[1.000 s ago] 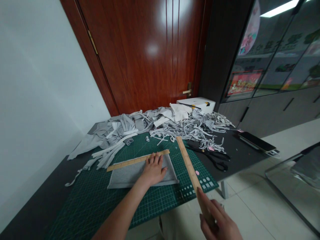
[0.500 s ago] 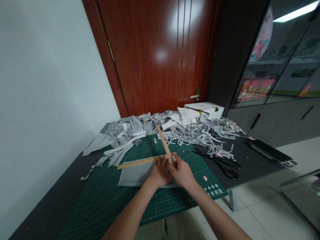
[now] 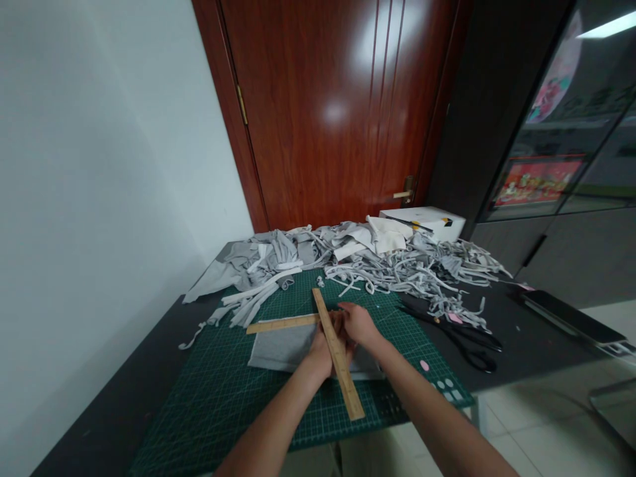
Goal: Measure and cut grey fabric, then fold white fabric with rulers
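Observation:
A folded-looking piece of light grey cloth (image 3: 281, 350) lies on the green cutting mat (image 3: 199, 404). Along its far edge rests a wooden ruler (image 3: 281, 324). A second wooden ruler (image 3: 352, 397) slants across the first and passes over my left hand (image 3: 322, 351). That hand is on the cloth, its fingers mostly hidden behind the slanted ruler and my other hand. My right hand (image 3: 360, 323) is just right of the rulers' crossing, fingers curled together at the cloth's far edge. What lies between those fingers is hidden.
Grey cloth strips (image 3: 397, 268) heap along the back, with larger cloth pieces (image 3: 243, 262) at the left. Black scissors (image 3: 464, 338) lie at the right, near a dark flat device (image 3: 571, 318). A white box (image 3: 437, 222) stands behind. A wall bounds the left.
The slanted ruler has slid toward me and now crosses over my left hand. My right hand has moved from the ruler's near end to the cloth's far edge. The view has shifted left.

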A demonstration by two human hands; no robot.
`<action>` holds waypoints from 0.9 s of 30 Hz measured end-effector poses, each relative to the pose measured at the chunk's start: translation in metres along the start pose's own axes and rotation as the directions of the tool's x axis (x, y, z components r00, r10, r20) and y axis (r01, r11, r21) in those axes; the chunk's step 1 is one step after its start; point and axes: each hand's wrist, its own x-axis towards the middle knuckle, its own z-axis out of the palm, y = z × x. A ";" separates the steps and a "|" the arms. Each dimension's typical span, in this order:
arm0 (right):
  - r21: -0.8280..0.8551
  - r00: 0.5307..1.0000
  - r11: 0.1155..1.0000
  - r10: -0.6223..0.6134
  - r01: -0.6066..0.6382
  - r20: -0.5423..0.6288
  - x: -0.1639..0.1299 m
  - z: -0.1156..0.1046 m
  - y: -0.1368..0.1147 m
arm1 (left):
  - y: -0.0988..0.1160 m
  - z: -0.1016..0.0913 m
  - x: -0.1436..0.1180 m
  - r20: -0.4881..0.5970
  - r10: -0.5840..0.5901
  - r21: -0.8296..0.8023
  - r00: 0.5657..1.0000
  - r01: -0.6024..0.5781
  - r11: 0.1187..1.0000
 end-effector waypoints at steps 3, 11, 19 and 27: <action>0.033 0.999 0.998 -0.046 0.045 0.009 0.006 0.024 0.010 | -0.002 0.003 0.001 0.050 0.072 0.006 0.996 -0.072 0.997; 0.030 0.995 0.995 -0.098 0.098 -0.006 -0.010 0.044 0.016 | -0.010 0.002 -0.016 0.069 0.034 -0.068 0.997 -0.029 0.997; -0.046 0.991 0.991 -0.127 0.128 0.032 -0.016 0.045 0.011 | 0.000 -0.029 -0.116 0.099 0.025 -0.004 0.995 -0.024 1.000; -0.122 0.987 0.980 -0.150 0.156 0.061 -0.020 0.042 0.006 | -0.008 -0.034 -0.206 0.077 0.046 0.058 0.996 -0.051 0.997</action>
